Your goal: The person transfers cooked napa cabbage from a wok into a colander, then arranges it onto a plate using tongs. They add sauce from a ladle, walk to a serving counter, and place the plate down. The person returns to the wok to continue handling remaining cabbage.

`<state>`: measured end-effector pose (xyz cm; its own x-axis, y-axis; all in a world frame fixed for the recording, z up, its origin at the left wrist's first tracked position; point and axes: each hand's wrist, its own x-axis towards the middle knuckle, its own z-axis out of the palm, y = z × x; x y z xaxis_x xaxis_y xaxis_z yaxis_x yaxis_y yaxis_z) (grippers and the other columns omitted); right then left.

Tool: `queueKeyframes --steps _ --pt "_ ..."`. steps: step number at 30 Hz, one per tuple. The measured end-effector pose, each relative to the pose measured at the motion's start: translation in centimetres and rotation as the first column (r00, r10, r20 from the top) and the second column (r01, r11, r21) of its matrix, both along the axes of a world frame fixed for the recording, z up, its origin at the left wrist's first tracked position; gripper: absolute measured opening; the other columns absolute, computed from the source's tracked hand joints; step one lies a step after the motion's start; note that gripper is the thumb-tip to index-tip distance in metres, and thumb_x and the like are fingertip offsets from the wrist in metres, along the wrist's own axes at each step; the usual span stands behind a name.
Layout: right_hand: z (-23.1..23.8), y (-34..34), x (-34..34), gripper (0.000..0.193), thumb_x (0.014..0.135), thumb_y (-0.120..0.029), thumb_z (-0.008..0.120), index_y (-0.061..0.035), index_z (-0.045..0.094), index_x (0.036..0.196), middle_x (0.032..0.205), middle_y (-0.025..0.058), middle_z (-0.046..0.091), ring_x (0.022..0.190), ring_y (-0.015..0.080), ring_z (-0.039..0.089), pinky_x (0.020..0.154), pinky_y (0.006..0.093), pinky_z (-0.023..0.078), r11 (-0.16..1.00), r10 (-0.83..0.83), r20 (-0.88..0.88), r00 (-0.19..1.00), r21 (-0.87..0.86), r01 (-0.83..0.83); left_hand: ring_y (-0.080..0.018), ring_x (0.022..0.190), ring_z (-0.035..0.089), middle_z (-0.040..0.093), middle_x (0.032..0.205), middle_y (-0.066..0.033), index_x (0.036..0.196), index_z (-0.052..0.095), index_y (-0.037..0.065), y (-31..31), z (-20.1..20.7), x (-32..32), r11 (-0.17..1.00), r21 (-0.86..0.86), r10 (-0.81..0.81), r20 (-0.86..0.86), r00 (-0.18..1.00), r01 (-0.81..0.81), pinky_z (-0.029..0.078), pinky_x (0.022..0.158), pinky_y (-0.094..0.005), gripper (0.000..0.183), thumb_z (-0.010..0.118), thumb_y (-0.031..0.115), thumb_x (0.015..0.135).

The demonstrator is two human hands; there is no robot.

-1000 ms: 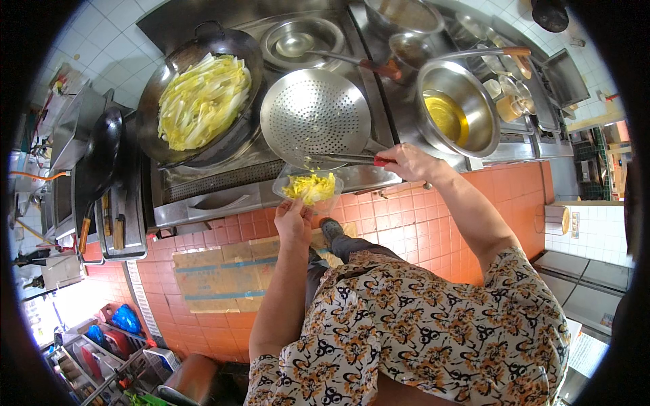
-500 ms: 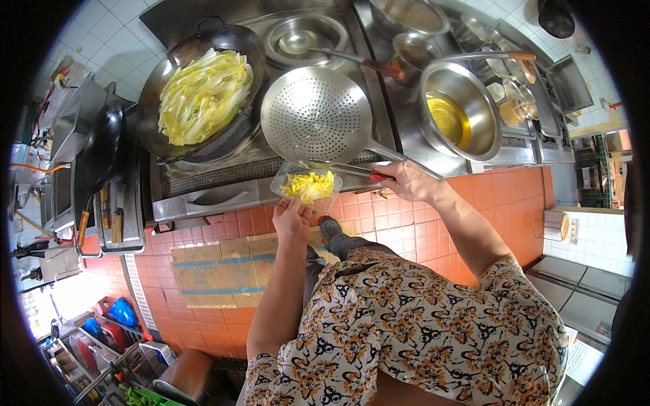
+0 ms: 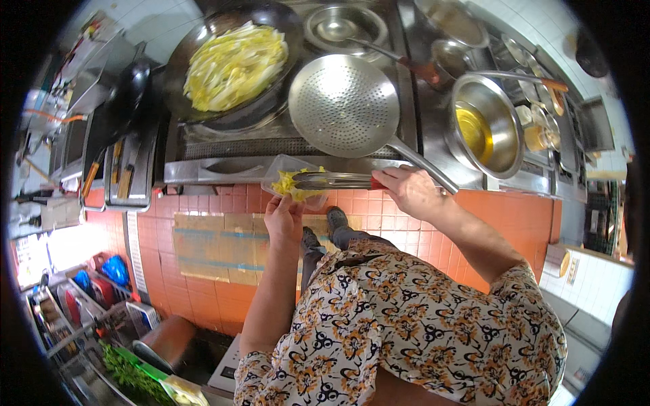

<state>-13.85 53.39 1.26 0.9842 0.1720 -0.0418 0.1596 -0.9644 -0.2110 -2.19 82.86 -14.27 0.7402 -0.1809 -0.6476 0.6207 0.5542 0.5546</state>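
Observation:
My left hand [image 3: 284,215] grips the near side of a clear plastic container [image 3: 286,162] just in front of the stove edge. Inside it lie yellow-green cut vegetable pieces [image 3: 284,181]. My right hand [image 3: 408,189] is closed on the red handle end of metal tongs [image 3: 338,180], whose tips reach into the container over the vegetables. Behind the hands a large perforated strainer [image 3: 344,105] rests on the stove, its handle running under or beside my right hand. To its left, a black wok [image 3: 177,74] holds a heap of similar yellow-green strips.
A steel bowl of yellow oil [image 3: 508,145] stands on the right counter. At the back, a ladle [image 3: 379,51] lies across a round metal pan [image 3: 318,27]. Knives [image 3: 126,181] sit in a tray on the left. Flattened cardboard [image 3: 210,247] covers part of the red tiled floor.
The tongs have come over the container and now lie across the vegetables, which look more spread out. The whole view has shifted, with the stove things appearing farther right.

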Motion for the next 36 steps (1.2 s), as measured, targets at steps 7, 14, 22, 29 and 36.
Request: queueKeyframes --steps 7,14,22,29,36 --pt "3.7 4.1 -3.5 0.047 0.084 -0.014 0.074 -0.0045 0.066 0.13 0.117 0.0102 0.07 0.099 0.0299 0.071 0.085 0.0399 0.059 0.987 0.139 0.115 0.984 0.061 -0.147 -0.0215 0.092 0.069 0.068 0.111 -0.0075 0.123 0.058 0.007 8.3 2.8 -6.3 0.983 0.007 0.185 -0.02 0.983 -0.185 0.06 0.077 -0.0375 0.022 0.061 0.004 0.102" --pt "3.5 7.3 -3.5 0.049 0.091 -0.009 0.075 -0.0046 0.063 0.139 0.115 0.0124 0.074 0.092 0.0212 0.073 0.078 0.0335 0.06 0.834 0.092 -0.267 0.959 0.547 0.072 -0.0253 0.099 0.07 0.068 0.116 -0.0103 0.119 0.055 0.005 13.7 4.9 -9.3 0.952 -0.1 0.291 0.009 0.957 -0.289 0.061 0.086 -0.0439 0.018 0.06 0.003 0.102" --pt "3.2 15.9 -3.8 0.042 0.101 -0.013 0.064 -0.0067 0.063 0.143 0.094 0.0026 0.071 0.076 0.0066 0.061 0.067 0.0249 0.052 0.714 0.152 -0.613 0.776 0.61 0.343 -0.0151 0.074 0.057 0.061 0.096 -0.0025 0.115 0.054 0.009 22.3 4.8 -16.3 0.838 -0.273 0.494 0.014 0.869 -0.472 0.053 0.069 -0.033 0.02 0.064 0.002 0.099" --pt "4.4 27.7 -6.3 0.047 0.092 -0.007 0.073 -0.005 0.064 0.138 0.122 0.0138 0.073 0.104 0.0234 0.071 0.09 0.0339 0.057 0.812 0.323 -0.207 0.923 0.562 -0.158 -0.0182 0.087 0.062 0.063 0.104 -0.0051 0.113 0.054 0.008 31.6 8.2 -24.6 0.695 -0.155 0.717 0.074 0.693 -0.702 0.055 0.08 -0.0365 0.019 0.065 0.001 0.098" --pt "3.9 42.3 -8.7 0.05 0.083 -0.008 0.071 -0.003 0.063 0.132 0.109 0.0087 0.067 0.088 0.0306 0.065 0.075 0.0421 0.055 0.673 0.675 0.307 0.671 0.115 -0.73 -0.0259 0.103 0.066 0.064 0.118 -0.0122 0.117 0.052 0.005 38.6 8.7 -30.9 0.537 -0.033 0.838 0.139 0.528 -0.843 0.058 0.094 -0.0457 0.022 0.065 0.002 0.1"
